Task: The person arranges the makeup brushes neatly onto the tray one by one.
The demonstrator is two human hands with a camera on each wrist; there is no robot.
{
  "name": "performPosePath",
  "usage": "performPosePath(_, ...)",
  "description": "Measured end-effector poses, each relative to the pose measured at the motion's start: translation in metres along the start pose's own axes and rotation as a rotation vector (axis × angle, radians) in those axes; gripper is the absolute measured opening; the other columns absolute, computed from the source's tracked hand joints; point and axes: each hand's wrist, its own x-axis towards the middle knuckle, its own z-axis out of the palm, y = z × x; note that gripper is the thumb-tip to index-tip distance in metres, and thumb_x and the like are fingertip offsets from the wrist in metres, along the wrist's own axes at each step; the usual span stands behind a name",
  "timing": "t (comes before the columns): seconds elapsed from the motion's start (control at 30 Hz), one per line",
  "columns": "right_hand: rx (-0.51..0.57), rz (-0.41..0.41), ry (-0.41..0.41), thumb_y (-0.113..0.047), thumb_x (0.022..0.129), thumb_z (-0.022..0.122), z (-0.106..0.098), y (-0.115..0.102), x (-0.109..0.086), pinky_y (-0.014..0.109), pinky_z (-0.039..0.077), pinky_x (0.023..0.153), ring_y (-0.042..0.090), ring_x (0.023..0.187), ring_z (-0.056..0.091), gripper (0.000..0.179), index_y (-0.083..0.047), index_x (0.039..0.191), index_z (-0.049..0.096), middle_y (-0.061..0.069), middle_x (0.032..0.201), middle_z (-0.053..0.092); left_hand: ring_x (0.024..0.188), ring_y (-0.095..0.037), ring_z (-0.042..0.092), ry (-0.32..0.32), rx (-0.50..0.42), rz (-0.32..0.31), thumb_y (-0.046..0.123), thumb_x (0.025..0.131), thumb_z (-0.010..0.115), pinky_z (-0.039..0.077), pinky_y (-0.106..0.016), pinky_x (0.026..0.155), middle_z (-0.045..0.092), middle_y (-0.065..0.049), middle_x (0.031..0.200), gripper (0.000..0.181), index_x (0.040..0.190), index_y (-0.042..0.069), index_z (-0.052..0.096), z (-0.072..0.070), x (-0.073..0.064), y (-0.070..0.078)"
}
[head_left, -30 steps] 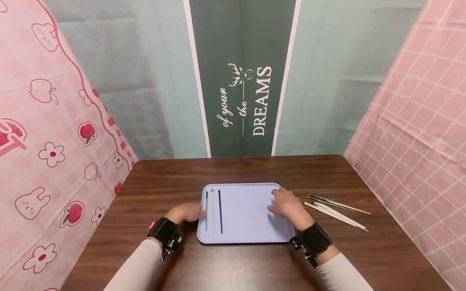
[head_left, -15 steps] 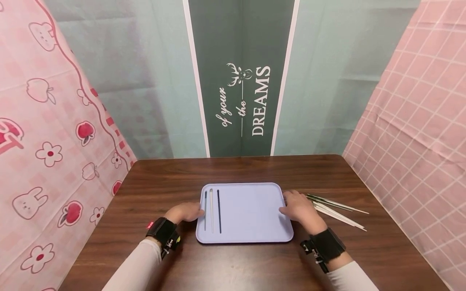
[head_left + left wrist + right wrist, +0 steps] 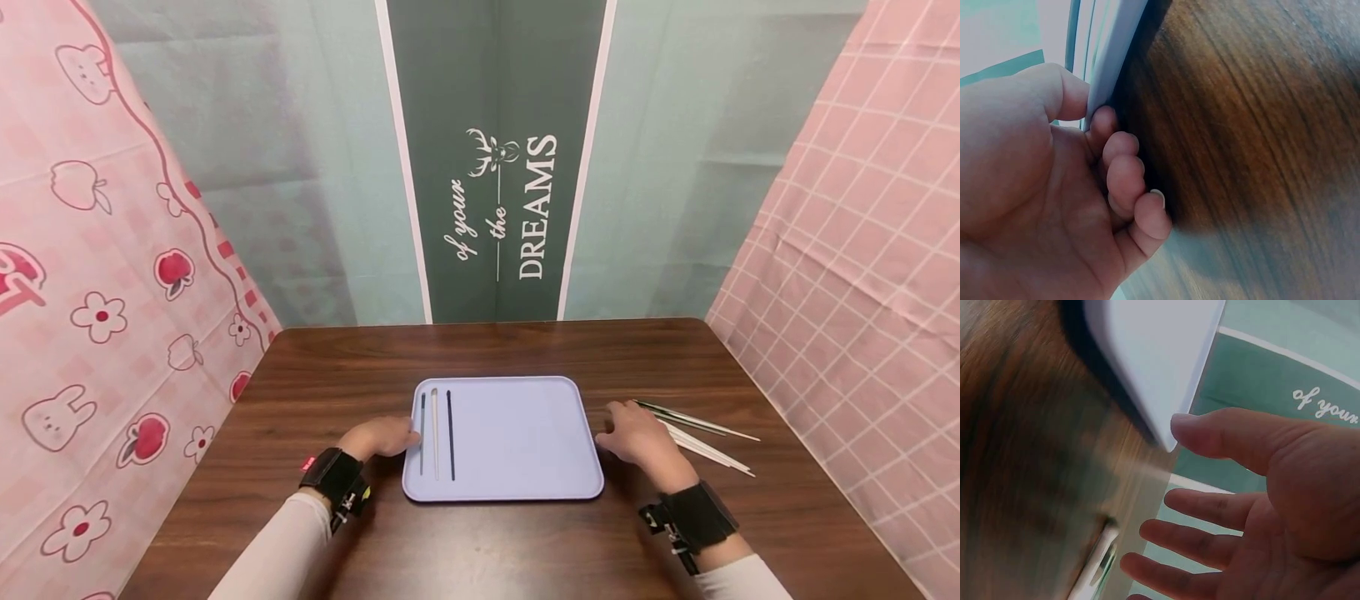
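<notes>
A lavender tray (image 3: 517, 442) lies on the wooden table, with three thin paintbrush-like sticks side by side near its left end: a blue-grey stick (image 3: 422, 433), a cream stick (image 3: 435, 437) and a navy stick (image 3: 451, 437). My left hand (image 3: 382, 437) grips the tray's left rim (image 3: 1110, 59), thumb above and curled fingers beneath. Off the tray's right side, my right hand (image 3: 637, 433) holds nothing, its fingers spread in the right wrist view. It is between the tray and a loose bundle of pale sticks (image 3: 708, 450), whose near ends it partly hides in the head view.
Green-ended sticks (image 3: 686, 418) lie just behind the pale ones on the right. The brown table (image 3: 480, 550) reaches back to a green curtain (image 3: 337, 167). Pink patterned cloth (image 3: 112, 292) hangs at the left and pink checked cloth (image 3: 847, 250) at the right.
My right hand has moved from over the tray's right end, across its rim, to beyond its right side near the bundle. The left hand keeps its hold on the left rim.
</notes>
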Motion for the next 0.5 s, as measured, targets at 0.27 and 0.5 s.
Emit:
performPosePath(0.27,-0.005,-0.005,0.013,-0.022,0.086,0.070,-0.001,0.016,-0.004,0.061,0.042,0.099,0.055,0.125,0.048,0.058,0.014,0.128,0.054,0.037,0.131,0.053,0.086,-0.026,0.054,-0.005,-0.011,-0.001,0.021,0.099,0.051,0.045,-0.044,0.082,0.057,-0.011,0.094,0.029,0.113,-0.003,0.062,-0.002,-0.001,0.000)
performPosePath(0.5,-0.001,-0.005,0.012,-0.023,0.087,0.071,-0.003,0.027,-0.007,0.061,0.041,0.100,0.056,0.126,0.047,0.059,0.012,0.131,0.054,0.037,0.133,0.052,0.083,-0.025,0.053,-0.001,-0.005,0.011,0.020,0.099,0.050,0.045,-0.043,0.080,0.056,-0.010,0.090,0.026,0.109,-0.001,0.062,-0.002,0.000,-0.002)
